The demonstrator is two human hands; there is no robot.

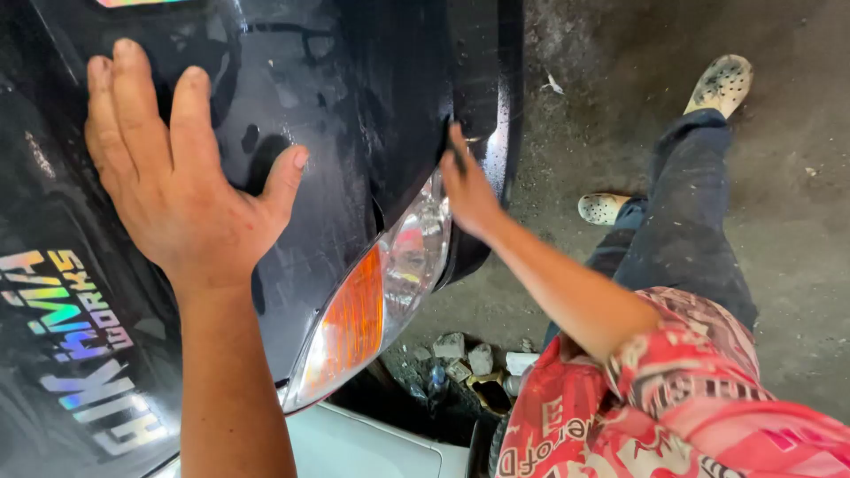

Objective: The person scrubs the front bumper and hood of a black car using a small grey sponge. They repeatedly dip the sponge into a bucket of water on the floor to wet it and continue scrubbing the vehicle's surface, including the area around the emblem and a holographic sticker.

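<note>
Both hands flat on black car panel

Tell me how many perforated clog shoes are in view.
2: one clog at the top right on the ground, the other clog lower, partly hidden behind the dark trouser leg.
</note>
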